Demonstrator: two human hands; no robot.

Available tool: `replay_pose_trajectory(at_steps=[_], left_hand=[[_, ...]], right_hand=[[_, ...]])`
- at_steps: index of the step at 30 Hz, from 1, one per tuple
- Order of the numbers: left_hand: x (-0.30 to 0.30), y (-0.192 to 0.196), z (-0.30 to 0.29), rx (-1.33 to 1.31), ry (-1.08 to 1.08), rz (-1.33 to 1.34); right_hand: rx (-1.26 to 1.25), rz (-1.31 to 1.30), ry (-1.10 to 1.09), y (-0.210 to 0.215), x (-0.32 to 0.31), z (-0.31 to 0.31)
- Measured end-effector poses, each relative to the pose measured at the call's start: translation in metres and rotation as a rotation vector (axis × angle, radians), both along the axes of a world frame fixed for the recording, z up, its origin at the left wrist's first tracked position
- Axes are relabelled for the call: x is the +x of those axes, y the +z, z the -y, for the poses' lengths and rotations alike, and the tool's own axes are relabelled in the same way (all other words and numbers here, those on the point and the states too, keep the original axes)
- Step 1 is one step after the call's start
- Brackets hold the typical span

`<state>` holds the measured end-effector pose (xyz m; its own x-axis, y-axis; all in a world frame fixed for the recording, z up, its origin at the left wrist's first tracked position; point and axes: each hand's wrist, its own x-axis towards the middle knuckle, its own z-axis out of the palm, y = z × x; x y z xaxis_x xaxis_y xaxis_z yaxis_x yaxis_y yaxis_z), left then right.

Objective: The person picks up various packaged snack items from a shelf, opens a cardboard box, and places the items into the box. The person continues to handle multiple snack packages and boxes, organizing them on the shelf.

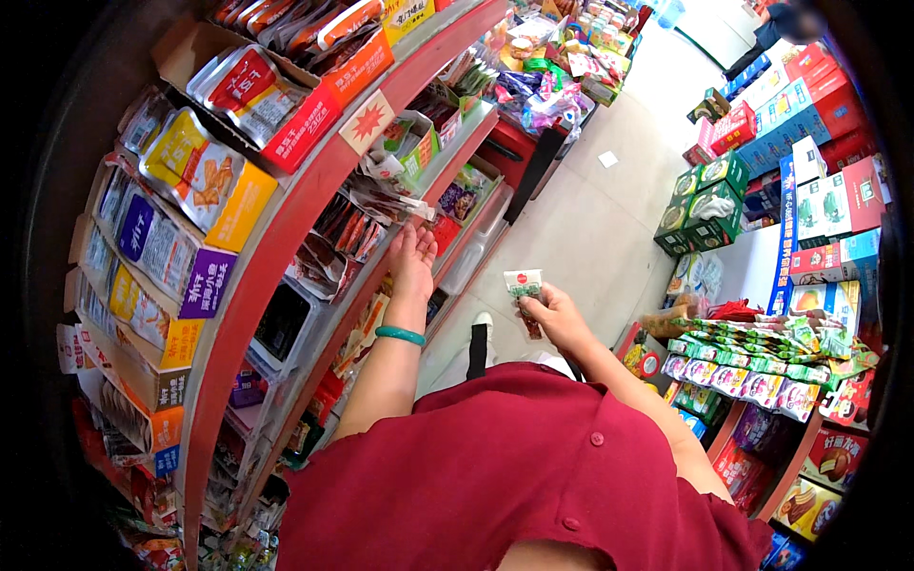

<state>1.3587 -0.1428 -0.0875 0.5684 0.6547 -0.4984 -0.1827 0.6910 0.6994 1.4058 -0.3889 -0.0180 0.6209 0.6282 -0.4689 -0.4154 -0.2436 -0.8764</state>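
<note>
My right hand grips a small snack packet with a white top and a green and reddish-brown lower part, held upright in front of my body. My left hand reaches to the shelf on the left, palm up, fingers apart and slightly curled, with nothing visible in the palm. Just beyond its fingertips lies a clear-ended packet at the shelf edge; I cannot tell whether they touch. Dark reddish snack packets stand beside that hand. A teal bangle circles my left wrist.
A red-edged shelf curves along the left, with boxes of snack pouches on top. Tiled floor runs ahead between the displays. Green cartons and hanging snack packs stand right. A person is at the far right.
</note>
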Motion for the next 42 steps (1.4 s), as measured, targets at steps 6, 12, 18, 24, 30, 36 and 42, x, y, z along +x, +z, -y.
replay_pose_trajectory(at_steps=[6,12,18,24,30,36,42], left_hand=[[0.023,0.006,-0.007,-0.179,0.063,0.124],[0.039,0.006,-0.008,-0.208,0.156,0.12],[0.051,0.016,-0.007,-0.289,0.236,0.012],[0.055,0.032,-0.002,-0.193,0.303,-0.123],[0.062,0.032,-0.004,0.016,0.278,-0.349],[0.068,0.023,-0.014,-0.011,0.369,-0.412],[0.083,0.038,-0.011,-0.007,0.432,-0.601]], right_hand=[[0.001,-0.006,0.141,0.004,0.027,-0.026],[0.006,-0.048,0.266,0.001,0.055,-0.036],[0.071,-0.037,0.36,0.001,0.099,-0.029],[0.086,-0.013,0.46,0.01,0.135,-0.025],[0.097,-0.042,0.534,0.001,0.157,-0.019],[0.132,-0.039,0.546,0.003,0.166,-0.012],[0.141,-0.047,0.554,-0.003,0.169,-0.003]])
